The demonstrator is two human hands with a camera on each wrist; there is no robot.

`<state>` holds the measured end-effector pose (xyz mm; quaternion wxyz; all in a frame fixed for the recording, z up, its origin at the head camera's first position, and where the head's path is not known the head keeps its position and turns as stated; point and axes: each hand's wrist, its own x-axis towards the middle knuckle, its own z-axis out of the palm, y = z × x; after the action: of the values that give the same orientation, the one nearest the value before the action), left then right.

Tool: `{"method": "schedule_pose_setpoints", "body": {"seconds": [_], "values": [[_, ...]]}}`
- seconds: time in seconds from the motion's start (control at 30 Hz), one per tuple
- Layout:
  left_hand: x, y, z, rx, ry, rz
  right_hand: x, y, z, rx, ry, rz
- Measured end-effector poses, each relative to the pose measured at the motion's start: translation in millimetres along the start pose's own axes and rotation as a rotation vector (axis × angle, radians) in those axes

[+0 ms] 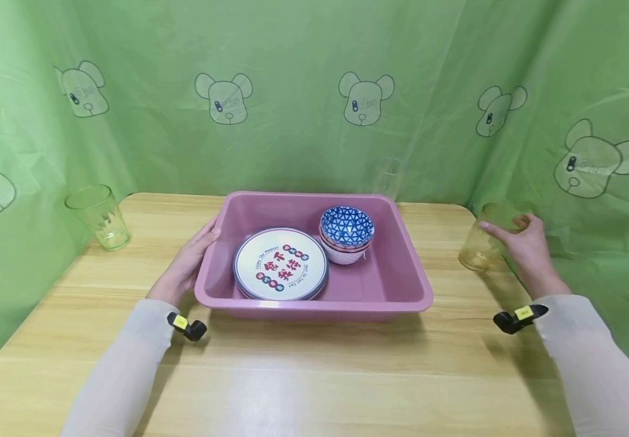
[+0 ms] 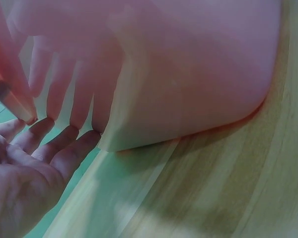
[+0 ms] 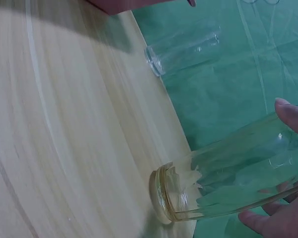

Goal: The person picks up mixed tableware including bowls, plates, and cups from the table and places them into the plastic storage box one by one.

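Observation:
A pink plastic basin stands on the wooden table, holding a stack of white plates and some stacked bowls, the top one blue-patterned. At the basin's left side is my left hand; in the left wrist view its extended fingertips touch the outer wall. My right hand holds a yellowish drinking glass by its upper part, right of the basin. In the right wrist view the thumb lies on one side of this upright glass and the other fingers on the opposite side.
A greenish glass stands at the table's left edge. Behind the basin, near the back edge, is a clear glass. Green curtain with bear-head drawings surrounds the back and sides of the wooden table.

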<state>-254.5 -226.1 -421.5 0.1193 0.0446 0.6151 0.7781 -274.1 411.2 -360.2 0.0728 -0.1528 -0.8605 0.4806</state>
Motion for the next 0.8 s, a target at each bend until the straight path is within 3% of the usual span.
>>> {"method": "schedule_pose_setpoints", "body": {"seconds": [0.57, 0.8], "values": [[-0.1, 3.3, -1.2, 0.023, -0.007, -0.003, -20.6, -47, 11, 0.038, -0.058, -0.103], [0.1, 7.8, -2.9, 0.042, -0.039, -0.031, -32.0, -68, 19, 0.013, -0.088, -0.17]]}}
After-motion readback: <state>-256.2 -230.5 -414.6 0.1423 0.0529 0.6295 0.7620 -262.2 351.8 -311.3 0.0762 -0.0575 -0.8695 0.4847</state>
